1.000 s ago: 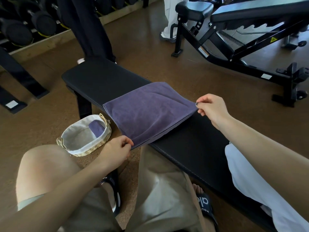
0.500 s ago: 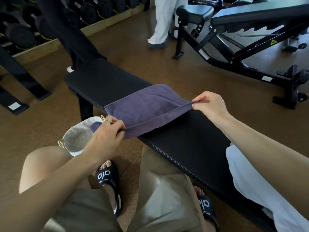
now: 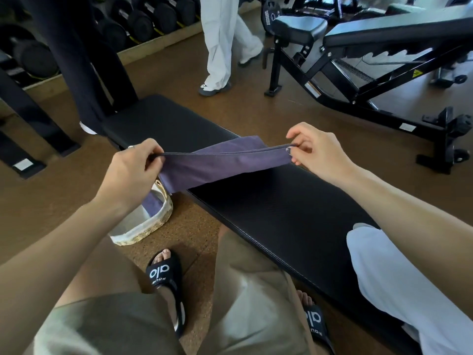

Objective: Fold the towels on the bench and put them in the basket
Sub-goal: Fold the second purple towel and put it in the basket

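Note:
A purple towel (image 3: 220, 163) hangs stretched between my hands above the black bench (image 3: 276, 211), its far part still lying on the pad. My left hand (image 3: 133, 170) pinches its near-left corner and my right hand (image 3: 317, 152) pinches its near-right corner, both lifted off the bench. On the floor left of the bench stands a woven basket (image 3: 151, 226) with a white liner and a folded purple towel (image 3: 152, 204) inside, partly hidden by my left arm. A white towel (image 3: 399, 283) lies on the bench at the right, under my right forearm.
My knees and black slippers (image 3: 163, 275) are close to the bench's near side. Another black bench (image 3: 384, 60) stands at the back right. Two people's legs (image 3: 222, 44) are beyond the bench. A dumbbell rack (image 3: 122, 26) runs along the back left.
Both hands have lifted the towel's near edge off the bench and raised it away from me. A person in white trousers has walked into view behind the bench.

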